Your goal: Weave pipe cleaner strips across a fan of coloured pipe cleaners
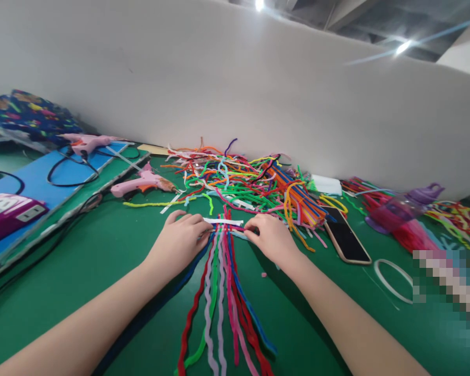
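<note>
Several pipe cleaners (pixel 221 292) in red, lilac, green, pink and blue hang toward me from a small woven band (pixel 224 228). A white strip (pixel 225 222) lies across the top of this band. At the band's left end, my left hand (pixel 182 235) is closed, thumb and fingers pinching the crosswise pipe cleaner; its tip is hidden by the fingers. My right hand (pixel 272 237) pinches the right end of the crosswise magenta pipe cleaner (pixel 238 228). Both wrists rest close to the green table.
Behind the hands lies a tangled heap of loose pipe cleaners (pixel 235 180). Pink glue guns (pixel 143 181) and black cables are on the left, near a purple power box (pixel 11 214). A phone (pixel 347 237), a white ring (pixel 391 281) and a purple bottle (pixel 403 209) sit right.
</note>
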`<action>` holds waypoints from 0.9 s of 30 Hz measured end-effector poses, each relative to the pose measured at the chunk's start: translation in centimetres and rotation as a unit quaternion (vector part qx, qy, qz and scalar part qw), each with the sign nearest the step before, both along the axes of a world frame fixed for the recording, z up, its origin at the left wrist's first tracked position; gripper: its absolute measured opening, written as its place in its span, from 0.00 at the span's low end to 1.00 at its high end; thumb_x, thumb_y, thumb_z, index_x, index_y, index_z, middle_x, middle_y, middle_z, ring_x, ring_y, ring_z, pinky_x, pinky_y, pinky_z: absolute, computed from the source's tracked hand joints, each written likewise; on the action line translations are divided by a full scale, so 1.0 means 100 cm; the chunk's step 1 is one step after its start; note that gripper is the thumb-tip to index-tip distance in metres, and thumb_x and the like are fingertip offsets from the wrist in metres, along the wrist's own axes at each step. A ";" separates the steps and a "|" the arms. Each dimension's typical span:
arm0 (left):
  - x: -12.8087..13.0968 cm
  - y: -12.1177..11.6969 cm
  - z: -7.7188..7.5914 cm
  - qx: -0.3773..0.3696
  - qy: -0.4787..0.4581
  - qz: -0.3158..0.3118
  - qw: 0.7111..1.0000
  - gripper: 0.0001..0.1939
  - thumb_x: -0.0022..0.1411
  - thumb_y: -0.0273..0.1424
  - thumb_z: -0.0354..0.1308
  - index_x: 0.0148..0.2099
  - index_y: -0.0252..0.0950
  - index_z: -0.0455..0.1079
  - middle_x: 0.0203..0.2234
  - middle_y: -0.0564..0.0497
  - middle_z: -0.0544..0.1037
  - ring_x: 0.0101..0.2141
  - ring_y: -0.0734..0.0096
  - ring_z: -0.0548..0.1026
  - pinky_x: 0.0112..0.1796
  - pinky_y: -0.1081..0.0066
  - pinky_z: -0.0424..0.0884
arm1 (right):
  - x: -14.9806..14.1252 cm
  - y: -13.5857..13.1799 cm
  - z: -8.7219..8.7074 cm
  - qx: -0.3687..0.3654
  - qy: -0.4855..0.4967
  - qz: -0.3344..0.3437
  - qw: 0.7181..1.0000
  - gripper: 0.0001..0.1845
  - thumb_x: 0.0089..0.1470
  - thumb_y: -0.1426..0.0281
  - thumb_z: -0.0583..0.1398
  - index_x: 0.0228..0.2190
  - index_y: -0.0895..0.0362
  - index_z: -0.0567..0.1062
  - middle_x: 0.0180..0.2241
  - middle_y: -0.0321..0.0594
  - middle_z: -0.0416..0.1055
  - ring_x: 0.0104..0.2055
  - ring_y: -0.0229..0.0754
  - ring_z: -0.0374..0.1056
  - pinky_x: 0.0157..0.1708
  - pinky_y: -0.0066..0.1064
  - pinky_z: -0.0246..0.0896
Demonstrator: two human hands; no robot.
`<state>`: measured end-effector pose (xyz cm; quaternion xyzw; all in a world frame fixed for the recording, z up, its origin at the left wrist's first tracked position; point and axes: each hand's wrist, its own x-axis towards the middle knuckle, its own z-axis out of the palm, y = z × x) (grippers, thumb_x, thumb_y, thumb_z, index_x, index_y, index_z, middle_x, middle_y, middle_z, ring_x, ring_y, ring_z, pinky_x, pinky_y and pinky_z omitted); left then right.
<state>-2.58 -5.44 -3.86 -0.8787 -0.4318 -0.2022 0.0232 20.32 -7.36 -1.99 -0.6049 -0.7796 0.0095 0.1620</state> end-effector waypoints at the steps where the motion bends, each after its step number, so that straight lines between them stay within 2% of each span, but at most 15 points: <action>1: 0.000 0.000 0.000 0.002 -0.001 0.001 1.000 0.14 0.64 0.30 0.47 0.38 0.42 0.75 0.33 0.52 0.78 0.36 0.66 0.75 0.49 0.59 0.58 | 0.000 0.001 -0.002 0.010 -0.002 0.018 1.000 0.04 0.53 0.72 0.62 0.30 0.53 0.79 0.32 0.38 0.76 0.39 0.42 0.71 0.37 0.31 0.61; 5: 0.000 -0.001 0.001 -0.004 0.002 0.012 1.000 0.15 0.65 0.31 0.47 0.37 0.42 0.76 0.32 0.52 0.79 0.36 0.67 0.76 0.49 0.58 0.57 | -0.001 0.004 -0.009 0.038 -0.020 0.090 0.995 0.09 0.56 0.76 0.59 0.35 0.55 0.79 0.35 0.40 0.74 0.41 0.41 0.68 0.43 0.32 0.61; 8: 0.000 0.000 0.001 -0.018 -0.003 0.029 0.999 0.14 0.64 0.32 0.48 0.35 0.43 0.75 0.32 0.53 0.79 0.35 0.66 0.76 0.50 0.57 0.56 | -0.001 0.006 -0.014 0.052 -0.034 0.112 0.992 0.09 0.58 0.76 0.58 0.34 0.56 0.79 0.35 0.40 0.73 0.41 0.41 0.66 0.44 0.33 0.60; 16: -0.001 0.001 0.003 -0.040 0.008 0.052 0.998 0.13 0.64 0.36 0.50 0.31 0.40 0.72 0.26 0.53 0.78 0.31 0.66 0.75 0.49 0.57 0.57 | -0.002 0.006 -0.015 0.045 -0.046 0.108 0.992 0.10 0.59 0.75 0.56 0.36 0.56 0.78 0.36 0.40 0.73 0.42 0.42 0.65 0.44 0.33 0.59; 23: -0.001 0.001 -0.003 -0.038 0.012 0.008 0.999 0.14 0.66 0.33 0.46 0.41 0.43 0.74 0.35 0.52 0.78 0.37 0.65 0.75 0.47 0.61 0.58 | -0.006 0.004 -0.016 0.052 -0.090 0.088 0.991 0.09 0.59 0.76 0.56 0.37 0.58 0.77 0.37 0.42 0.73 0.42 0.43 0.66 0.43 0.33 0.60; 27: 0.000 0.002 -0.006 -0.031 0.023 0.012 0.999 0.14 0.66 0.33 0.47 0.42 0.43 0.75 0.38 0.50 0.78 0.39 0.64 0.74 0.46 0.61 0.59 | -0.008 0.006 -0.016 0.055 -0.090 0.087 0.991 0.07 0.60 0.75 0.56 0.36 0.59 0.76 0.37 0.43 0.73 0.43 0.43 0.66 0.45 0.33 0.59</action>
